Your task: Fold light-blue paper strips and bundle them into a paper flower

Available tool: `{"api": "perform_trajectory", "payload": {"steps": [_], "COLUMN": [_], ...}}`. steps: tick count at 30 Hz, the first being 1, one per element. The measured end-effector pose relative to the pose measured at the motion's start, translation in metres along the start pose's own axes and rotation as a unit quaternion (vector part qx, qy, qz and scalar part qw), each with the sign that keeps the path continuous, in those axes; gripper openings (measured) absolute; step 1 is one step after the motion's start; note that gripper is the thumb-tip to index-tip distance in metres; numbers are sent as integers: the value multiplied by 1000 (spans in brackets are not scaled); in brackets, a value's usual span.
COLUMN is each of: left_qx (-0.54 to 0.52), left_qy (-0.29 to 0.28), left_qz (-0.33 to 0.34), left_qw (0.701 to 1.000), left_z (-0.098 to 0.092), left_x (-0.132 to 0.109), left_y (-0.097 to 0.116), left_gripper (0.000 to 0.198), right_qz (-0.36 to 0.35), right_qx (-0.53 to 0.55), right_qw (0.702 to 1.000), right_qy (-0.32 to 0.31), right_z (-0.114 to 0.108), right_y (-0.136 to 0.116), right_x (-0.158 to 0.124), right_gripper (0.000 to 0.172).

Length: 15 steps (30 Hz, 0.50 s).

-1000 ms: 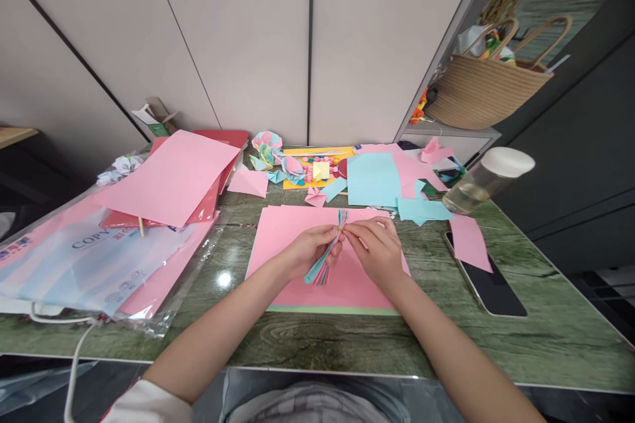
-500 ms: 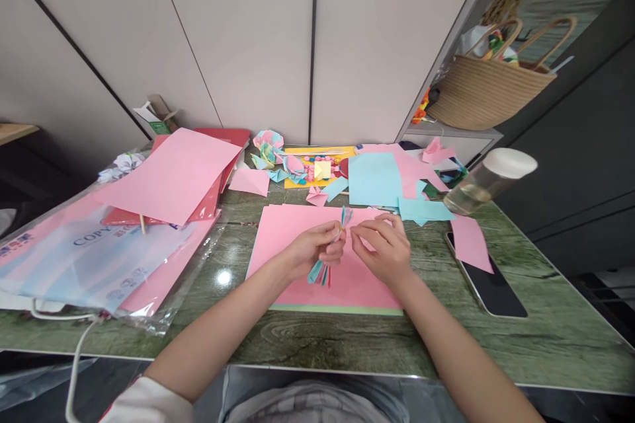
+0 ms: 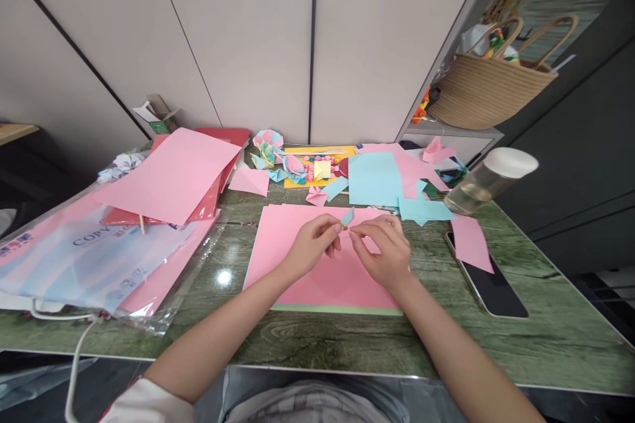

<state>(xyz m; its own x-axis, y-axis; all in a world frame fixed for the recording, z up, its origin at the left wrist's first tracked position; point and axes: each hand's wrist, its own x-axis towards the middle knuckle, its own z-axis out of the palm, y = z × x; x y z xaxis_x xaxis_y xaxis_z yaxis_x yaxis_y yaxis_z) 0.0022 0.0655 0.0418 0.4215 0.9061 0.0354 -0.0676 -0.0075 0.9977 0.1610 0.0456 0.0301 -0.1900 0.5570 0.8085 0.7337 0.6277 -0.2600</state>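
My left hand [image 3: 312, 246] is closed around a folded bundle of blue and pink paper strips [image 3: 346, 217]; only its blue tip sticks out past my fingertips. My right hand [image 3: 384, 249] pinches at the same spot, thumb and forefinger meeting the bundle's tip. Both hands hover over a large pink sheet [image 3: 288, 258] lying on a pale green sheet on the green table [image 3: 536, 317].
A tilted clear bottle with a white cap [image 3: 489, 180] and a phone [image 3: 489, 281] under a pink scrap lie at the right. Blue and pink papers [image 3: 374, 178], small folded paper flowers [image 3: 278, 158], a plastic paper pack [image 3: 94, 251] and a woven basket [image 3: 489, 89] surround the work area.
The bundle's fanned lower end, which hung below my left hand, is now hidden inside the hand. Only the blue tip shows. My hands have barely shifted.
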Motion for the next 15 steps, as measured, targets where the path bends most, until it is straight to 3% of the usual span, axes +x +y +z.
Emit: {"api": "perform_trajectory", "payload": {"steps": [11, 15], "left_qx": [216, 222], "left_qy": [72, 79], "left_qz": [53, 59], "left_qw": [972, 970], "left_z": [7, 7], "left_x": [-7, -7], "left_y": [-10, -12], "left_gripper": [19, 18], "right_qz": [-1, 17], "right_qx": [-100, -98], "right_qw": [995, 995], "right_qy": [-2, -3], "right_z": [4, 4], "right_y": [-4, -5], "right_x": [0, 0], "right_gripper": [6, 4]}}
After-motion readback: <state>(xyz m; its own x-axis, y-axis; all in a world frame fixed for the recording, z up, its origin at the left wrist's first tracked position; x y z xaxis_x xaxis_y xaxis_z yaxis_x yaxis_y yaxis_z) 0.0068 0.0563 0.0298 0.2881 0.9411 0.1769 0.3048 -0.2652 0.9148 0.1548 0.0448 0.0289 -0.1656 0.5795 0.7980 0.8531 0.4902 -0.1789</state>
